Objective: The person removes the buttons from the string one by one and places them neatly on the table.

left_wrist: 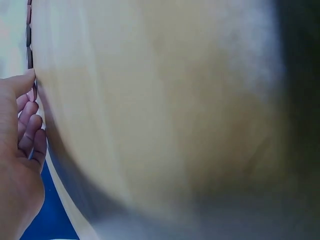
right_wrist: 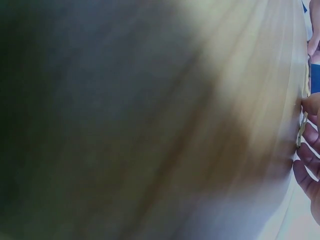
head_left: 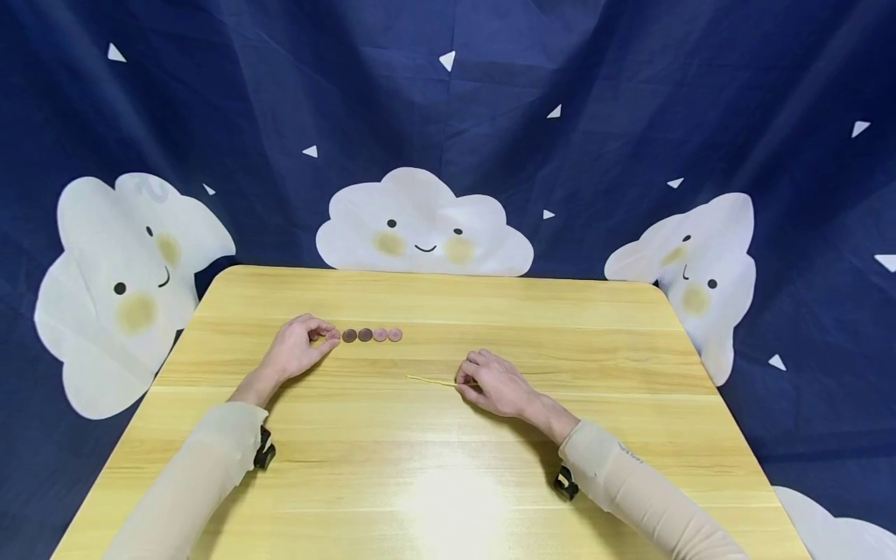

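A row of round buttons lies on the wooden table. In the head view, two dark brown buttons [head_left: 357,335] lie beside two pinkish ones [head_left: 388,334] to their right. At the row's left end my left hand [head_left: 297,347] pinches another pinkish button [head_left: 332,335] between thumb and fingers, partly hiding it. The left wrist view shows the left hand [left_wrist: 20,130] at table level, with the dark button edges [left_wrist: 29,57] beyond the thumb. Nearer to me and to the right, my right hand [head_left: 493,383] pinches a thin yellow string [head_left: 430,380], whose free end points left along the table.
The light wood table [head_left: 560,327] has rounded far corners. Behind it hangs a dark blue curtain [head_left: 448,117] printed with white clouds and triangles. A glare spot shows on the table's near middle. Black wrist cameras are strapped by both sleeves.
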`<action>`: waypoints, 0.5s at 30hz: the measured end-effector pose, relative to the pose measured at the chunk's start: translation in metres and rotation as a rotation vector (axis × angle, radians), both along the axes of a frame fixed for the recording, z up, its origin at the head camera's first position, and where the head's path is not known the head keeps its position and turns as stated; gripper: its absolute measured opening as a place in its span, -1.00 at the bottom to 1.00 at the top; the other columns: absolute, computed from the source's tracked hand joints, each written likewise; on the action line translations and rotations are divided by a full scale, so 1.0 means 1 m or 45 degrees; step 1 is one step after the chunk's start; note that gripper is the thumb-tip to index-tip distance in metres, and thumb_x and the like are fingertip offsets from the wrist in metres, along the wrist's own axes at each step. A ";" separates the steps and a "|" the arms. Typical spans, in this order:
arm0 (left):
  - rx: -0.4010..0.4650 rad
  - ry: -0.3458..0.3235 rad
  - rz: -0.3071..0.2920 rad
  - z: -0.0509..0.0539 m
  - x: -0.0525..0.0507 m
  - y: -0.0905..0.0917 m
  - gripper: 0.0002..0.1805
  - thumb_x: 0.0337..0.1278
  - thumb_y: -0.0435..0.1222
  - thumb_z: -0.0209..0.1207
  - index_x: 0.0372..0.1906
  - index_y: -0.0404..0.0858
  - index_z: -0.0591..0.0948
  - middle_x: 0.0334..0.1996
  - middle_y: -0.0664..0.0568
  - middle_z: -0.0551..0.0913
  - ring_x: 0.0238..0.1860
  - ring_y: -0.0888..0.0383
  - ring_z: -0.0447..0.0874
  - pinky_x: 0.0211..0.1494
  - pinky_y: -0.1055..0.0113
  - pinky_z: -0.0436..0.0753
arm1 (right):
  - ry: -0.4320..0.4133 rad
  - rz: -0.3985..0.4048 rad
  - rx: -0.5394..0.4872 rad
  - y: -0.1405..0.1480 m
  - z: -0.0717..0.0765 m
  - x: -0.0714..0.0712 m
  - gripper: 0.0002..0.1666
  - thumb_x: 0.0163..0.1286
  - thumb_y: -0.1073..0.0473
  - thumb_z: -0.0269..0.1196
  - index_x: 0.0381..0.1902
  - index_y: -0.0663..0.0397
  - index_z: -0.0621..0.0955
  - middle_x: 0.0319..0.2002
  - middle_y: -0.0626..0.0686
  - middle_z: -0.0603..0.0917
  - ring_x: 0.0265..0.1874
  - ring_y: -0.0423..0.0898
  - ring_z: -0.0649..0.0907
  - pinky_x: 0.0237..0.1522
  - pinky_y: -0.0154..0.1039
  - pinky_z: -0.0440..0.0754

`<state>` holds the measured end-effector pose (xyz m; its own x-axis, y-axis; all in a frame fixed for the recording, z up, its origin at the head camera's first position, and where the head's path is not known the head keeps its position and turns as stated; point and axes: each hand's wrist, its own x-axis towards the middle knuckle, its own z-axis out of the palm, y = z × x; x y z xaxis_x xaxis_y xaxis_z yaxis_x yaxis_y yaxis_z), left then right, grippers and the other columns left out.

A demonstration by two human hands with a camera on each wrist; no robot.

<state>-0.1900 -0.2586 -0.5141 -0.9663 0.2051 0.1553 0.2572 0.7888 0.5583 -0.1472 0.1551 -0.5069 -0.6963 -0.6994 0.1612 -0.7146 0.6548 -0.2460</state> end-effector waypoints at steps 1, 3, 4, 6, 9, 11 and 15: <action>0.001 -0.007 -0.002 0.000 0.000 0.000 -0.70 0.33 -0.19 0.39 0.00 -0.31 0.77 -0.15 -0.14 0.74 -0.18 -0.01 0.63 -0.04 0.10 0.60 | 0.001 0.001 -0.001 0.000 0.000 0.000 -0.90 0.50 0.03 0.32 -0.20 -0.13 0.71 -0.26 -0.14 0.65 -0.26 -0.20 0.51 -0.16 -0.30 0.56; 0.003 -0.019 -0.009 0.001 -0.001 0.000 -0.68 0.34 -0.18 0.39 0.02 -0.32 0.77 -0.13 -0.14 0.74 -0.17 -0.02 0.63 -0.03 0.09 0.60 | 0.005 0.002 -0.002 0.000 0.000 0.000 -0.90 0.50 0.03 0.32 -0.20 -0.13 0.71 -0.27 -0.14 0.65 -0.26 -0.20 0.51 -0.16 -0.29 0.56; 0.003 -0.023 -0.013 0.002 -0.002 0.000 -0.68 0.35 -0.18 0.38 0.03 -0.32 0.77 -0.13 -0.15 0.74 -0.16 -0.02 0.63 -0.03 0.08 0.61 | 0.007 0.003 -0.004 0.000 0.000 0.000 -0.91 0.49 0.03 0.33 -0.20 -0.13 0.71 -0.27 -0.14 0.65 -0.26 -0.20 0.51 -0.16 -0.29 0.56; 0.003 -0.027 -0.016 0.002 -0.002 0.000 -0.68 0.35 -0.19 0.38 0.04 -0.33 0.77 -0.12 -0.15 0.74 -0.16 -0.03 0.63 -0.02 0.07 0.61 | 0.016 0.009 -0.011 0.000 0.000 -0.001 -0.91 0.48 0.03 0.34 -0.21 -0.13 0.71 -0.27 -0.14 0.65 -0.26 -0.20 0.51 -0.16 -0.29 0.56; -0.006 -0.026 -0.021 0.003 -0.002 0.000 -0.68 0.35 -0.19 0.38 0.03 -0.34 0.77 -0.13 -0.15 0.73 -0.16 -0.03 0.63 -0.02 0.07 0.61 | 0.024 0.015 -0.017 0.000 -0.001 -0.001 -0.91 0.47 0.03 0.35 -0.21 -0.13 0.70 -0.27 -0.15 0.65 -0.26 -0.21 0.51 -0.16 -0.29 0.57; -0.013 -0.028 -0.022 0.004 -0.002 0.000 -0.68 0.35 -0.19 0.38 0.03 -0.34 0.77 -0.14 -0.15 0.73 -0.17 -0.02 0.62 -0.03 0.09 0.60 | 0.023 0.016 -0.019 -0.001 0.000 -0.001 -0.91 0.47 0.03 0.35 -0.21 -0.13 0.70 -0.27 -0.15 0.64 -0.26 -0.21 0.51 -0.16 -0.30 0.57; -0.018 -0.039 -0.022 0.004 -0.002 -0.001 -0.65 0.35 -0.19 0.38 0.06 -0.36 0.76 -0.14 -0.16 0.72 -0.17 -0.02 0.61 -0.03 0.09 0.60 | 0.009 0.013 -0.014 -0.001 0.000 -0.001 -0.91 0.48 0.03 0.34 -0.21 -0.13 0.70 -0.27 -0.15 0.64 -0.26 -0.22 0.51 -0.16 -0.31 0.57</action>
<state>-0.1918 -0.2595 -0.5103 -0.9669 0.2238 0.1227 0.2538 0.7922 0.5549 -0.1483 0.1537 -0.5064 -0.6877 -0.7048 0.1740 -0.7233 0.6446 -0.2478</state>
